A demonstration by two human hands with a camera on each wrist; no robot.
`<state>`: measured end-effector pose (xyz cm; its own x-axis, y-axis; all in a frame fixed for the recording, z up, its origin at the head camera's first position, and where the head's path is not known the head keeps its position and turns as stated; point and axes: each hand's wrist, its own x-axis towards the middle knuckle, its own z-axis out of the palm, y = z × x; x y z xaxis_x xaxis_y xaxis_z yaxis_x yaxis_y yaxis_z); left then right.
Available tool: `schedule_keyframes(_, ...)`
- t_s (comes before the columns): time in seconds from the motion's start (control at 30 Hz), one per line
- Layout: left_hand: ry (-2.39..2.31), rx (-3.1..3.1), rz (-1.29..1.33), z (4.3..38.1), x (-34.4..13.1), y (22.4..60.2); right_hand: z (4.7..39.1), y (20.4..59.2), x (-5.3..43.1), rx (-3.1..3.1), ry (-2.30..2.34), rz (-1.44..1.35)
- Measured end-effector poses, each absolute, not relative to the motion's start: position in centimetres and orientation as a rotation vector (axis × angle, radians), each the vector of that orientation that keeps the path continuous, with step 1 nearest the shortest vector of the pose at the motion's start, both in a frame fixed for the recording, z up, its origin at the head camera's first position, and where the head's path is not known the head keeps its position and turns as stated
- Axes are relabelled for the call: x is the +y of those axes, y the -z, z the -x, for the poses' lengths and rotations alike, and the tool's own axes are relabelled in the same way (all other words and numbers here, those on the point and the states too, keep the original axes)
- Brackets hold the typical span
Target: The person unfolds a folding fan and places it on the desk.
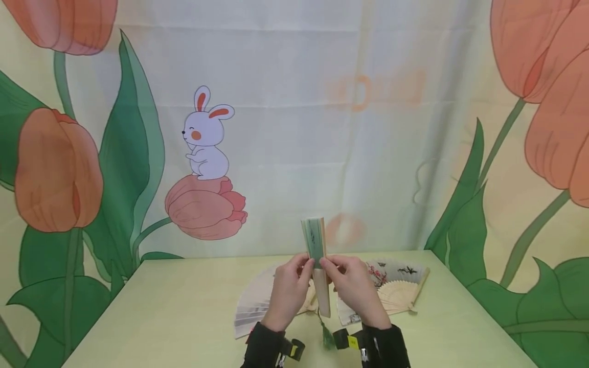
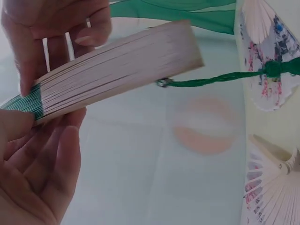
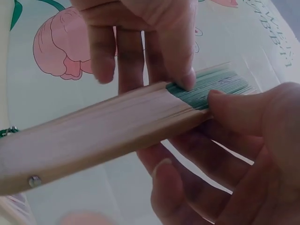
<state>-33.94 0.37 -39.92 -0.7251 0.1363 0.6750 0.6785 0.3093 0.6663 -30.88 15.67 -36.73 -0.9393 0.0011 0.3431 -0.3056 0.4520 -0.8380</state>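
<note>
Green folded fan (image 1: 315, 237), pinched two-handed

Pale, wood-like ribs (image 3: 93, 124) are what caught our eye first. They're packed into a tight, finely lined stack, with a tan outer stick (image 3: 117, 150) along one edge and a shiny round rivet (image 3: 34, 181) near the bare end. Past the ribs we get crisp green pleats (image 3: 220, 82), squeezed together like book pages and splayed just enough to make a slim wedge.

We've got it up in the air over the tabletop (image 1: 175, 296), nearly upright with a slight lean. Both grips are narrow: the left hand (image 1: 287, 289) and the right hand (image 1: 359, 286) each pinch the folded fan, thumbs on its face right about where pleats meet ribs. A twisted green cord (image 2: 215, 79) hangs off a small metal ring (image 2: 163, 82) and ends in a stringy tassel (image 1: 327, 338).

Behind our hands, two fans lie spread: a whitish one (image 1: 253, 301) with greyish folds, partly covered by the left hand, and another (image 1: 400, 286) with pink blossoms and dark bird-like shapes. Backing it all is a lightly creased cloth backdrop (image 1: 285, 128) printed with fat, rounded tulips.
</note>
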Motion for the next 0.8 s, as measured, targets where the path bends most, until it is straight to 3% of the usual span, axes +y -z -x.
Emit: schedule_keyframes(0.8, 1.493, -2.109, 0.574, 33.9, -0.5, 39.1, 31.4, 37.1, 14.4, -2.279, -1.591, -0.236)
